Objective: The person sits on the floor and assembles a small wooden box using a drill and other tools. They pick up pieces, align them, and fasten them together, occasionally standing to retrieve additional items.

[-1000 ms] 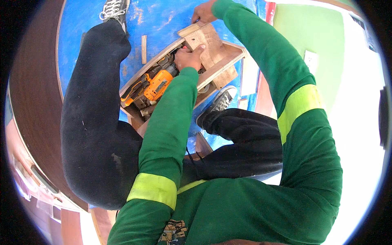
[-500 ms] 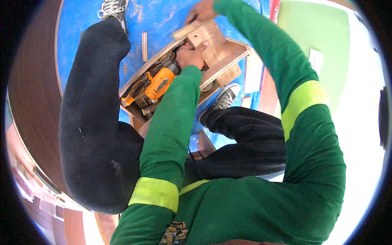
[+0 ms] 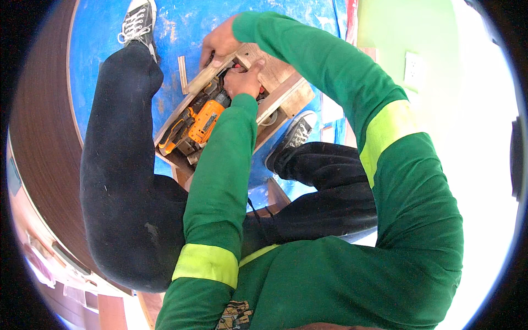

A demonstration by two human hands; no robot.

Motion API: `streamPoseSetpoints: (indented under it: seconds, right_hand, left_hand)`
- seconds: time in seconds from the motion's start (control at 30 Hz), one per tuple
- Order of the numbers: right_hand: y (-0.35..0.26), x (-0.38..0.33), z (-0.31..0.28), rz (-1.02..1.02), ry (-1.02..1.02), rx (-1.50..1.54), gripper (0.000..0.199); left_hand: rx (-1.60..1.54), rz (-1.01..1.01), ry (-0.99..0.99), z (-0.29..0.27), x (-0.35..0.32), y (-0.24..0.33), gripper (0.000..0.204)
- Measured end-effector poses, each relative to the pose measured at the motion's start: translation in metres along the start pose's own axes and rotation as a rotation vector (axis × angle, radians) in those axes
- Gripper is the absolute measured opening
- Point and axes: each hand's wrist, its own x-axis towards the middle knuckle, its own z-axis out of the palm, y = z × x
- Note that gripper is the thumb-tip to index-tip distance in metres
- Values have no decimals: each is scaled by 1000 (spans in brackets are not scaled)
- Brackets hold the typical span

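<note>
An open wooden toolbox stands between my legs, with an orange and black power tool lying in it. My left hand reaches into its far part. The thumb rests on a light wooden board set across the box, and the fingers go down beside that board, partly hidden. Something red shows next to them. At the far rim, my right hand has its fingers curled over a thin wood strip, which lies along the box's far side wall.
A short loose wood piece lies on the blue, worn floor covering beyond the box. My shoes flank it on both sides. A dark brown curved panel stands at left, a green wall with a white outlet at right.
My right hand has come down to the left, bringing the wood strip onto the box's far rim. My left hand keeps its place at the board. The whole view has shifted slightly.
</note>
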Motion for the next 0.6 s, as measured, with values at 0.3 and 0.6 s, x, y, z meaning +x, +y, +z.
streamPoseSetpoints:
  seconds: [0.3, 0.6]
  right_hand:
    - [97, -153, -10, 69, 546, 310, 59]
    - [-129, -369, 157, 236, 1482, 768, 55]
  left_hand:
    - [-38, -7, -52, 2, -8, -1, 45]
    - [-53, 9, -136, 0, 19, -6, 76]
